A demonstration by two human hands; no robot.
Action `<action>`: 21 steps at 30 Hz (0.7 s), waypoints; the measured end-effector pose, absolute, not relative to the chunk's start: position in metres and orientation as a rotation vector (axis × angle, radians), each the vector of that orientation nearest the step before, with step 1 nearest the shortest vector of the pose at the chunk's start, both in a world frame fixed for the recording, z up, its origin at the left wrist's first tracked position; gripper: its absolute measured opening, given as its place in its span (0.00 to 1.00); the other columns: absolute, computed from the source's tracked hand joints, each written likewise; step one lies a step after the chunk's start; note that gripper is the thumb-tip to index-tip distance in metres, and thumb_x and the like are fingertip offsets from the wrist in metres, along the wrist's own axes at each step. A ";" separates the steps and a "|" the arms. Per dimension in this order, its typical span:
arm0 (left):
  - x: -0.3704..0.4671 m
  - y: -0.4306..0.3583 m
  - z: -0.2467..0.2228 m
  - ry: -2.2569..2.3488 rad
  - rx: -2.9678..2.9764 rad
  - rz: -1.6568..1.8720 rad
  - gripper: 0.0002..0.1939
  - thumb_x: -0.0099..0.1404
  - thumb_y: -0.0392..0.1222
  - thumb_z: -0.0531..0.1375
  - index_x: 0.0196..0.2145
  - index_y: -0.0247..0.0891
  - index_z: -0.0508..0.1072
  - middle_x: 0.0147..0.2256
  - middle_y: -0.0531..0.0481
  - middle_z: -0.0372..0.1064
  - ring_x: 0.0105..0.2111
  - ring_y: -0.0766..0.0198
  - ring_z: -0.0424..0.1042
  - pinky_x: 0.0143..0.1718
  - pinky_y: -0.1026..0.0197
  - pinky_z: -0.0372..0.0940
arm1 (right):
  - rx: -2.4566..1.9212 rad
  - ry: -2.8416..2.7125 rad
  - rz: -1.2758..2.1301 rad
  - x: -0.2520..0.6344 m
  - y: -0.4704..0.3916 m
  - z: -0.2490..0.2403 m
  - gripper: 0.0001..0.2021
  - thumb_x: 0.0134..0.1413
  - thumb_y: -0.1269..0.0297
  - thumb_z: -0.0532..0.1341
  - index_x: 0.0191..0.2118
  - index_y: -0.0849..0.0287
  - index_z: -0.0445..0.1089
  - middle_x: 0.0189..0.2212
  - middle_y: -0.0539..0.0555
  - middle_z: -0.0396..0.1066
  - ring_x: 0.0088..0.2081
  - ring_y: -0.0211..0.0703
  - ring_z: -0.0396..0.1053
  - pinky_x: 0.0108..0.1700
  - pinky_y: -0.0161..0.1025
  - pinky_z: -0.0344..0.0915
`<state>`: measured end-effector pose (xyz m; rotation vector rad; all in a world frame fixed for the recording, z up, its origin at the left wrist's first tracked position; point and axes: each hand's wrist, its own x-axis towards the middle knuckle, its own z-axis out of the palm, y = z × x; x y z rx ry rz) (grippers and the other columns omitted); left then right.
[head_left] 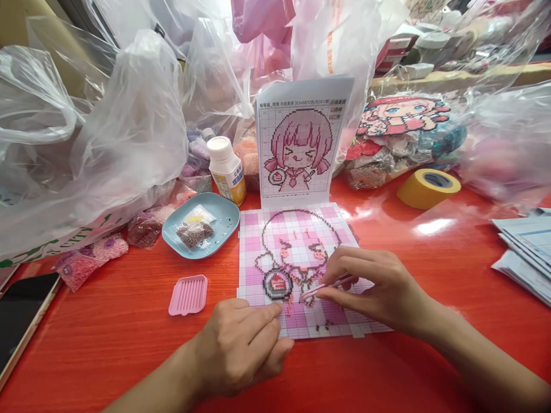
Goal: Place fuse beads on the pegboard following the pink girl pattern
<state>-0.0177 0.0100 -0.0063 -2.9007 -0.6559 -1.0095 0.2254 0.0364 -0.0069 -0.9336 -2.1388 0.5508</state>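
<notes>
My right hand (365, 284) is closed round a pair of pale pink tweezers (321, 288), their tip low over the middle of a pegboard (249, 229). Whether a bead sits in the tip, I cannot tell. Pink and white checks cover the board, and small fuse beads (303, 212) on it form a figure's outline. A round cake motif (278, 283) in beads lies left of the tweezers. My left hand (245, 344) rests at the board's lower left corner, fingertips on it, fingers loosely bent, nothing visible in them. Several loose brown beads (326, 326) lie near the lower edge.
Behind the board stands a printed pattern sheet (297, 198). To its left are a white bottle (227, 172), a blue plate (172, 241) with bead bags and a pink ridged tray (188, 295). Yellow tape (417, 192) and papers (527, 244) lie right; plastic bags (129, 120) crowd the back.
</notes>
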 end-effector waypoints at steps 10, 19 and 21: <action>-0.017 0.010 -0.008 -0.654 -2.889 -1.007 0.16 0.68 0.33 0.49 0.26 0.30 0.71 0.28 0.40 0.78 0.19 0.65 0.71 0.14 0.62 0.57 | -0.946 -2.110 0.460 0.209 0.031 -0.016 0.08 0.54 0.65 0.64 0.27 0.62 0.70 0.24 0.51 0.70 0.22 0.32 0.65 0.22 0.30 0.63; -0.018 0.010 -0.007 -0.660 -2.900 -1.011 0.17 0.68 0.32 0.49 0.25 0.29 0.72 0.29 0.38 0.78 0.19 0.64 0.71 0.13 0.61 0.57 | -0.940 -2.124 0.318 0.202 0.030 -0.020 0.09 0.55 0.64 0.64 0.27 0.63 0.70 0.22 0.53 0.70 0.22 0.34 0.65 0.22 0.32 0.61; -0.018 0.010 -0.007 -0.661 -2.901 -1.024 0.17 0.67 0.32 0.50 0.24 0.29 0.72 0.29 0.37 0.78 0.18 0.64 0.71 0.13 0.61 0.57 | -0.941 -2.130 0.313 0.202 0.030 -0.020 0.09 0.55 0.64 0.64 0.26 0.63 0.70 0.22 0.53 0.70 0.22 0.34 0.65 0.22 0.31 0.61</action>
